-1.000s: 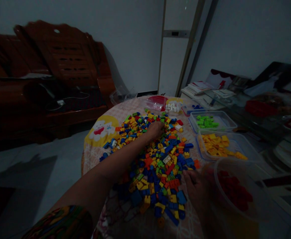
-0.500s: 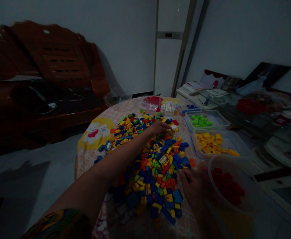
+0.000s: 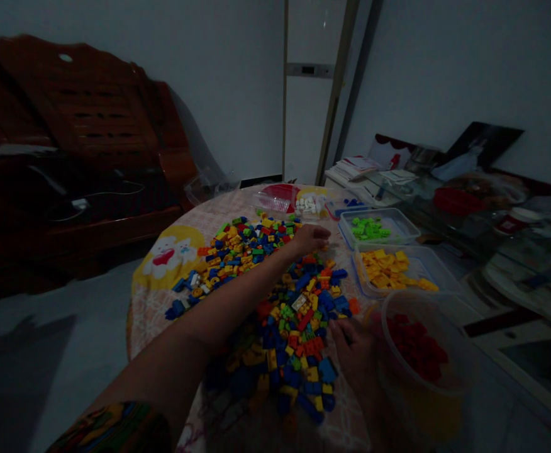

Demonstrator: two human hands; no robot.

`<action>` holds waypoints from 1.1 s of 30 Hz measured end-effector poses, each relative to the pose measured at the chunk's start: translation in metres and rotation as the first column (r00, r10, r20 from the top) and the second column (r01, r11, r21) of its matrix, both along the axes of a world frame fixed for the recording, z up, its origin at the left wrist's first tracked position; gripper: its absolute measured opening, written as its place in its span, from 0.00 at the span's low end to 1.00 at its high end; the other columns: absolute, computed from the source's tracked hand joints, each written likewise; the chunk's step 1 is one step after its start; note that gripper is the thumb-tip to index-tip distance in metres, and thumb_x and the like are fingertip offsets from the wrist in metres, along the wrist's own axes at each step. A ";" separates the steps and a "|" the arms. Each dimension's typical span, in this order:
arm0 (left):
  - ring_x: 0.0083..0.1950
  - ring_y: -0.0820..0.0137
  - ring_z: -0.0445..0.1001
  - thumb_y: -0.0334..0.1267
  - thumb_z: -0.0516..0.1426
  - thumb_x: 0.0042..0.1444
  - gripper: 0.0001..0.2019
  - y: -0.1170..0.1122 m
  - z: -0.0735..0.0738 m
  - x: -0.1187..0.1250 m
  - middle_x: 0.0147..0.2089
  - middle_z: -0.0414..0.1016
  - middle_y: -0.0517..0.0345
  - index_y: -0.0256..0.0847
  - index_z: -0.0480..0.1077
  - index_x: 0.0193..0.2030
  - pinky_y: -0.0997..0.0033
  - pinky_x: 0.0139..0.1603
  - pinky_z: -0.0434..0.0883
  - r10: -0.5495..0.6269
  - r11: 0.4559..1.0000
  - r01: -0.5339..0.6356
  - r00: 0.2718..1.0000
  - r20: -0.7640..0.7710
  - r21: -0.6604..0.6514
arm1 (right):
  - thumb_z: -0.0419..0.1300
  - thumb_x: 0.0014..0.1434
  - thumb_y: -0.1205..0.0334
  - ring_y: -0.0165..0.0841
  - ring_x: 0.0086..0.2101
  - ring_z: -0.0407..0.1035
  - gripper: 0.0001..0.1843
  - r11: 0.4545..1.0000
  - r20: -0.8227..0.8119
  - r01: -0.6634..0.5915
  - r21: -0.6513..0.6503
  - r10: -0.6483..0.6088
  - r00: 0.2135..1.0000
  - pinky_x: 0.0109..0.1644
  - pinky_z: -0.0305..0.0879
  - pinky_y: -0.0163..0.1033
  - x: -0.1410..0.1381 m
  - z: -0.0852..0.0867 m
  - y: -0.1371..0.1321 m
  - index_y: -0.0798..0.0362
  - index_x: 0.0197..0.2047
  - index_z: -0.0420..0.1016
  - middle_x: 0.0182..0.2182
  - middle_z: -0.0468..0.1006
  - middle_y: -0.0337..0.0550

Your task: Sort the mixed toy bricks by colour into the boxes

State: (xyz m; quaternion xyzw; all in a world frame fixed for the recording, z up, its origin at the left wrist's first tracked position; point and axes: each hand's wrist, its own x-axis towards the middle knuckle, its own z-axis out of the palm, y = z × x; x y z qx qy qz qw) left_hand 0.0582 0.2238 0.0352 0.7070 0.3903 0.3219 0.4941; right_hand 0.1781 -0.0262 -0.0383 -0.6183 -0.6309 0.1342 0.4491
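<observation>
Left hand (image 3: 311, 239) nearer green-brick box (image 3: 404, 225), forearm (image 3: 204, 333) hiding bricks (image 3: 309, 346), right hand (image 3: 355, 352) by tub (image 3: 458, 349), grips unclear, bench (image 3: 94, 119) leftward

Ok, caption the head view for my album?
Left hand and right hand at a colourful brick pile, containers alongside.

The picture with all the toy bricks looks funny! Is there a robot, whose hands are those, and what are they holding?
There's no robot here, just a person. The camera is worn on their head, looking forward and down, so you see nearly what they see. The left hand reaches over the far right part of a colourful pile of bricks on a cloth-covered table. The right hand is at the pile's near right edge. It's dark, so I can't tell whether either hand holds a brick. To the right, one clear box has green bricks, another has yellow bricks, and a round tub has red bricks.
</observation>
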 end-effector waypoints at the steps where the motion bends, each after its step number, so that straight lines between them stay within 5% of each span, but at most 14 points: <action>1: 0.44 0.66 0.78 0.28 0.61 0.49 0.16 -0.001 -0.001 -0.014 0.42 0.81 0.52 0.33 0.78 0.46 0.66 0.50 0.73 -0.005 0.997 0.012 0.995 -0.097 0.078 | 0.54 0.67 0.54 0.30 0.27 0.67 0.20 1.000 0.005 0.000 -0.003 0.000 1.000 0.32 0.60 0.34 0.000 0.000 0.000 0.53 0.26 0.73 0.23 0.73 0.39; 6: 0.37 0.68 0.77 0.31 0.59 0.50 0.11 -0.008 -0.001 -0.071 0.33 0.81 0.59 0.38 0.81 0.39 0.73 0.43 0.71 0.110 0.949 0.050 0.873 -0.474 0.313 | 0.55 0.66 0.54 0.30 0.27 0.67 0.20 1.000 0.014 0.021 -0.005 -0.021 1.000 0.33 0.61 0.34 0.000 0.002 0.001 0.52 0.25 0.72 0.23 0.72 0.38; 12: 0.35 0.68 0.77 0.33 0.62 0.49 0.10 -0.010 -0.007 -0.100 0.34 0.82 0.57 0.37 0.81 0.38 0.73 0.40 0.69 0.179 0.948 0.011 0.808 -0.561 0.318 | 0.55 0.65 0.54 0.31 0.27 0.68 0.18 1.000 -0.025 0.003 0.000 -0.003 1.000 0.33 0.62 0.34 0.000 0.004 0.002 0.52 0.25 0.74 0.23 0.74 0.39; 25: 0.38 0.67 0.78 0.33 0.60 0.50 0.10 -0.015 -0.013 -0.094 0.37 0.83 0.58 0.41 0.82 0.38 0.73 0.43 0.70 0.156 0.931 0.087 0.783 -0.601 0.355 | 0.55 0.66 0.51 0.31 0.27 0.68 0.20 0.999 -0.041 0.010 -0.045 -0.012 0.999 0.32 0.62 0.34 0.000 -0.001 0.000 0.52 0.26 0.73 0.23 0.73 0.38; 33: 0.40 0.64 0.77 0.36 0.60 0.51 0.10 -0.018 -0.015 -0.071 0.37 0.81 0.53 0.42 0.82 0.39 0.72 0.38 0.68 0.257 0.899 0.099 0.672 -0.695 0.428 | 0.55 0.65 0.51 0.31 0.27 0.68 0.20 0.999 -0.026 0.020 -0.026 -0.021 0.999 0.33 0.61 0.35 0.000 0.002 0.002 0.52 0.25 0.73 0.22 0.73 0.38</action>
